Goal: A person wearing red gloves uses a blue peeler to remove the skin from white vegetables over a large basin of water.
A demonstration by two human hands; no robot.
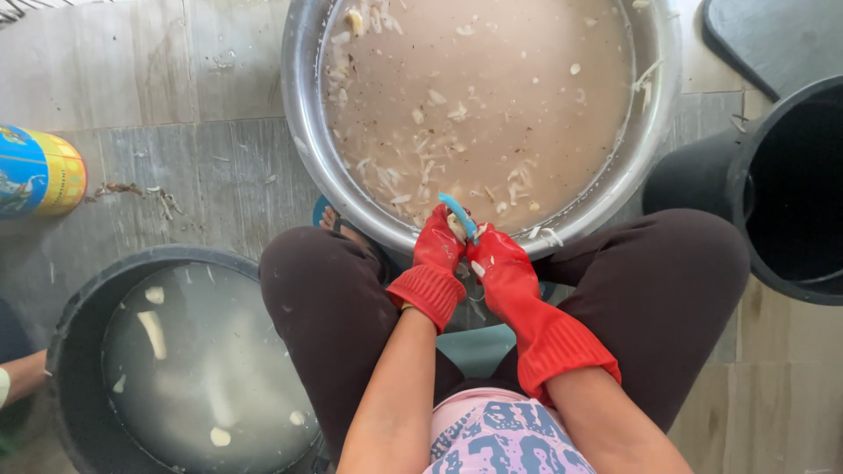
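Observation:
Both my hands wear red rubber gloves and meet over the near rim of a big steel basin. My left hand grips a small pale vegetable piece, mostly hidden by the fingers. My right hand holds a light blue peeler against that piece. The basin holds murky brown water with several pale peelings floating in it.
A black tub of cloudy water with pale peeled pieces stands at my lower left. Another black bucket is at the right. A blue and yellow container lies at the far left. Another person's arm shows at the left edge. Peel scraps litter the tiled floor.

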